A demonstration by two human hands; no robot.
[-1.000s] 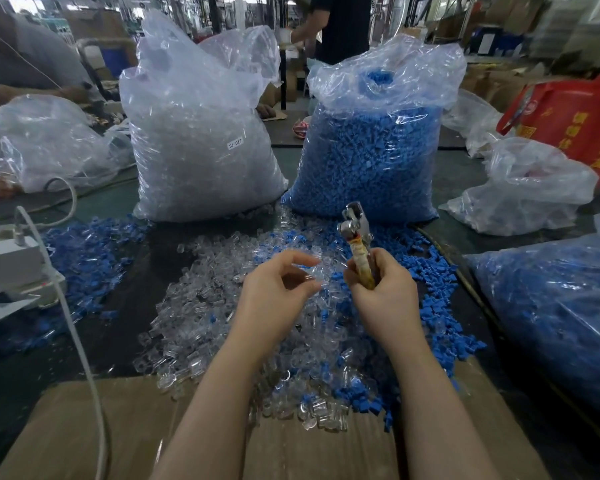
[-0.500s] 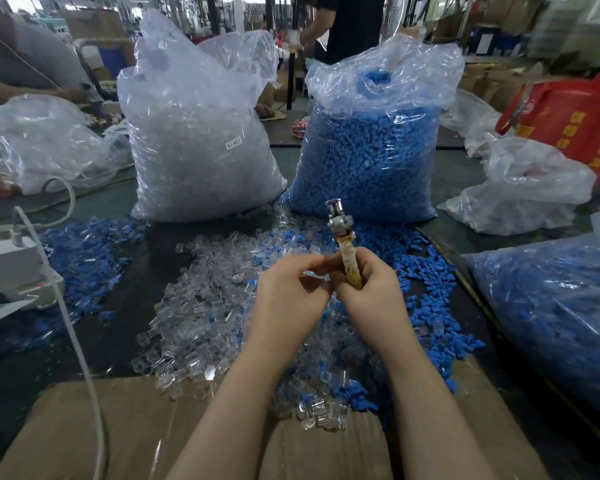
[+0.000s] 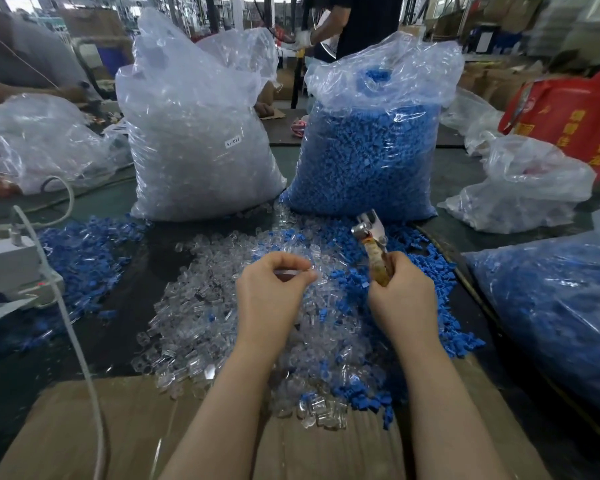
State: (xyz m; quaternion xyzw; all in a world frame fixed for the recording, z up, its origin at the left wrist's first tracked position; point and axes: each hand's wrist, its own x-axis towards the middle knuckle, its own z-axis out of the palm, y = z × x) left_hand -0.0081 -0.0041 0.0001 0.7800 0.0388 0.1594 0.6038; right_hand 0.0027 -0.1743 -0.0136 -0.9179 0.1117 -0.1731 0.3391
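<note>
My right hand point(image 3: 400, 299) grips a hand tool point(image 3: 373, 245) with a taped yellowish handle and a metal head that points up and away. My left hand point(image 3: 271, 292) is a little to its left, fingers curled, pinching a small clear plastic piece point(image 3: 309, 271) at the fingertips. Both hands hover over a heap of clear plastic pieces point(image 3: 194, 313) mixed with blue plastic pieces point(image 3: 426, 282) on the dark table.
Two big plastic bags stand behind the heap: clear pieces point(image 3: 194, 140) on the left, blue pieces point(image 3: 371, 147) on the right. Another bag of blue pieces point(image 3: 555, 306) lies at right. Cardboard point(image 3: 118, 431) covers the near edge. A white box point(image 3: 7, 265) with a cable sits at left. A person point(image 3: 357, 22) stands behind.
The hands had met at the tool half a second ago; now they have drawn apart, the left moving left with a clear piece, the tool tilting right.
</note>
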